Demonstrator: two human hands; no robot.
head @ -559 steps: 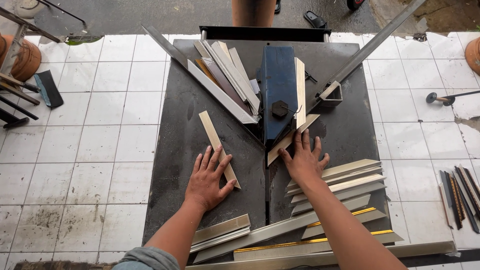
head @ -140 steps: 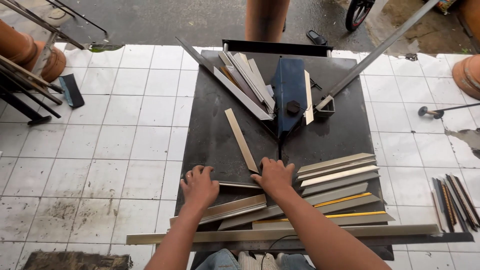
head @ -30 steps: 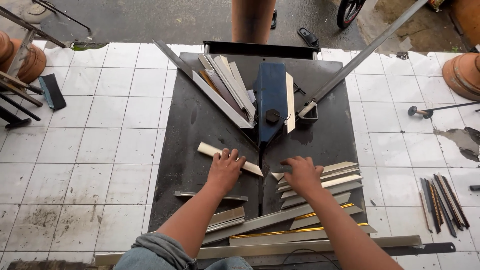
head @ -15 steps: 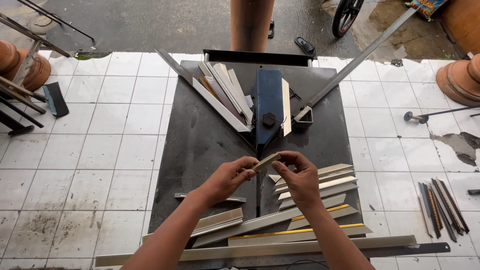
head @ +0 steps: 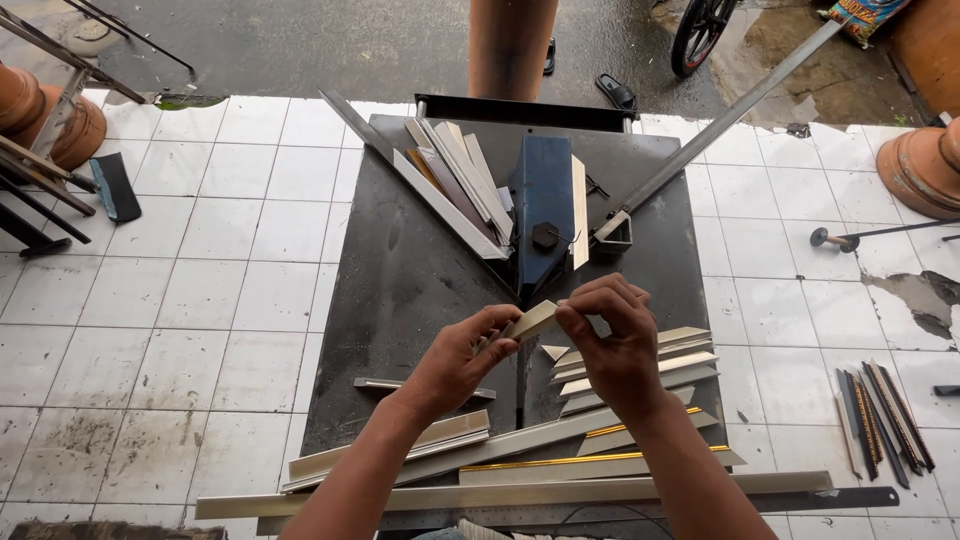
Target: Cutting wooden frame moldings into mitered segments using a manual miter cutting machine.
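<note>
Both my hands hold one short cream moulding piece [head: 530,321] lifted above the dark metal worktable [head: 400,270]. My left hand [head: 462,355] pinches its left end and my right hand [head: 612,340] pinches its right end. Just beyond the piece sits the blue cutter head [head: 543,215] with its black hex bolt. Under my right hand lies a fan of cut cream moulding pieces [head: 640,365], and a small triangular offcut [head: 553,352] lies beside them. Longer moulding strips [head: 520,470] lie across the near edge of the table.
More moulding lengths [head: 455,185] lean against the left fence, and a long metal bar [head: 720,125] runs up to the right. A bundle of dark strips [head: 885,415] lies on the white tiled floor at right. Clay pots [head: 925,165] stand at both sides. A person's leg [head: 510,45] stands behind the table.
My left hand took the short cream piece off the table and raised it; my right hand left the stack of cut pieces and gripped its other end.
</note>
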